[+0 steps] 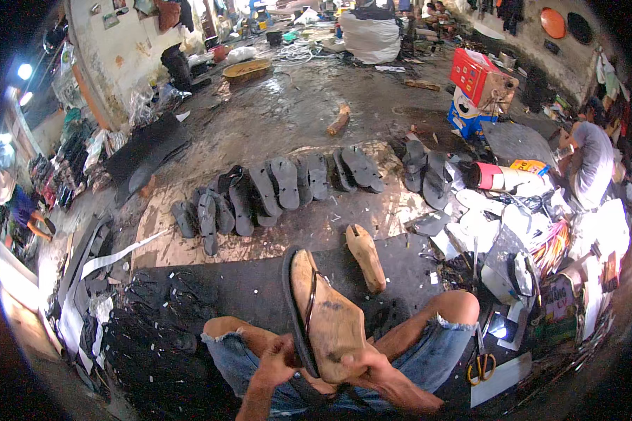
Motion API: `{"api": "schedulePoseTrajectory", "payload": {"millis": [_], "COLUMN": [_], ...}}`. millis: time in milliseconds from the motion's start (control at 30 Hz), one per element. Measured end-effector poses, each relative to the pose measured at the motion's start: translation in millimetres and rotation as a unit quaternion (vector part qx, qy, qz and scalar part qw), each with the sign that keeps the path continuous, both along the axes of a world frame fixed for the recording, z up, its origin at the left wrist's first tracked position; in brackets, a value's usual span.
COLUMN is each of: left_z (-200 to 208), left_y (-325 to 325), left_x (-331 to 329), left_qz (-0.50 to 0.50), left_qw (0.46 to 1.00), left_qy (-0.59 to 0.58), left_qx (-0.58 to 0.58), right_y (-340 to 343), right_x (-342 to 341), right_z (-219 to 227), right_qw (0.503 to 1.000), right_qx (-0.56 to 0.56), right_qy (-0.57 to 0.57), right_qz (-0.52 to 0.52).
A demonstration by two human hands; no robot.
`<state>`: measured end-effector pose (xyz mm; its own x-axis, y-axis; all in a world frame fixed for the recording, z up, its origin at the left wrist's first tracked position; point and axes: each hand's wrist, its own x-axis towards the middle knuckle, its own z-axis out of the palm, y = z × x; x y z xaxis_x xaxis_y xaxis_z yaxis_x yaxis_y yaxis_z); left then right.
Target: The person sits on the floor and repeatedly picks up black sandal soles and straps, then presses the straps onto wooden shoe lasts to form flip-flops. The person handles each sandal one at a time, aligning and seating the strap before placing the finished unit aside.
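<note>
A wooden shoe last [338, 324] stands tilted in front of me, toe up and away. Against its left side lies a black sandal [293, 309], its thin dark strap running over the last. My right hand [369, 368] grips the last near its lower end, thumb across the wood. At the sandal's lower left edge, my left hand [277, 359] is closed with the fingers bent against it; their tips are partly hidden. Beyond lies a second wooden last [366, 258] on the dark mat [260, 281].
Rows of dark soles [263, 186] lie ahead on cardboard [158, 228]. Several black straps [147, 330] are heaped at left. Scissors [481, 365] with yellow handles lie by my right knee. Scraps, a red-and-blue box [476, 91] and a seated person [591, 154] are at right.
</note>
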<state>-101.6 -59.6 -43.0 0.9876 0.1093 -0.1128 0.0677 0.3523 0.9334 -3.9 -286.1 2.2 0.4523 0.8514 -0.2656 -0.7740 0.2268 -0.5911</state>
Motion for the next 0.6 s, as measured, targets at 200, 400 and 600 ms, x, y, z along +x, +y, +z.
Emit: {"api": "schedulePoseTrajectory", "payload": {"millis": [200, 400, 600], "left_z": [-41, -6, -46], "left_y": [-45, -9, 92], "left_x": [14, 32, 34], "left_qz": [-0.021, 0.143, 0.352], "left_qw": [0.945, 0.978, 0.802], "left_qy": [0.086, 0.051, 0.178], "left_qx": [-0.316, -0.147, 0.449], "right_y": [34, 68, 57], "right_x": [0, 3, -40], "right_z": [10, -29, -21], "right_qw": [0.932, 0.873, 0.957], "right_qx": [-0.076, -0.194, -0.102], "right_qy": [-0.349, -0.437, -0.269], "right_qz": [-0.059, -0.094, -0.035]}}
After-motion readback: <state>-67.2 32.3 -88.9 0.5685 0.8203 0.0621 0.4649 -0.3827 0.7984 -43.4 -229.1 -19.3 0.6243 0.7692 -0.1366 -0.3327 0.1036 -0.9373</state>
